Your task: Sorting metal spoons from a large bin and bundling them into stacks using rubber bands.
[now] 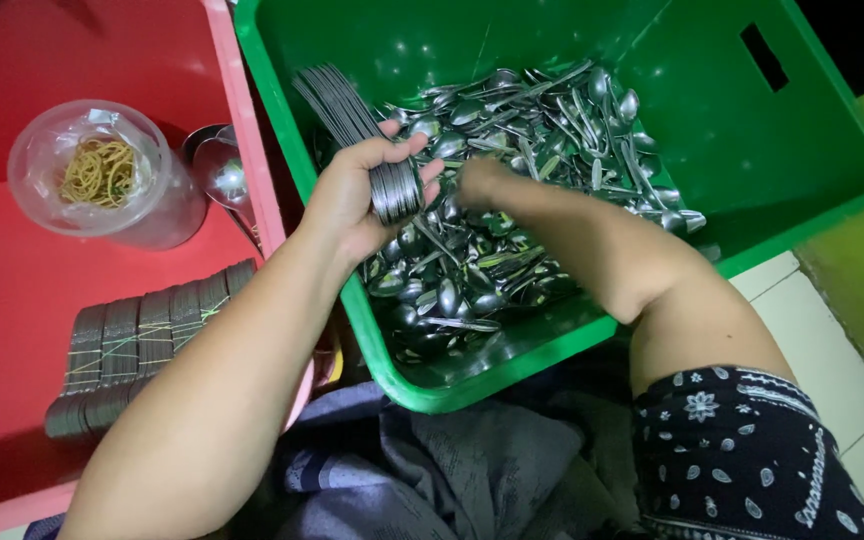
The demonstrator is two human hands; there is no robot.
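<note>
Nearest the camera lies a crumpled grey and blue cloth (432,470) over the person's lap, with a dark patterned sleeve (742,450) at the right. Above it the left hand (357,195) is curled firmly round a fanned stack of spoons (357,130), thumb across the bowls and the handles spreading up and to the left. The right hand (482,185) is sunk into the heap of loose spoons (512,190); its fingers are blurred and partly buried, so how far it is open, or whether it has a spoon, cannot be told.

To do this step well, each new spoon should probably nest bowl into bowl against the stack, all handles pointing the same way. The left hand's grip has to stay tight near the bowls or the fan will slide apart.

The heap fills the floor of a green plastic crate (812,150), tilted toward the person. Just beside it on the left sits a red bin (12,330) holding banded bundles of spoons (142,350), a clear cup of rubber bands (102,175) and a ladle (222,170). Pale floor tiles (842,350) show at the lower right; the room behind is dark.
</note>
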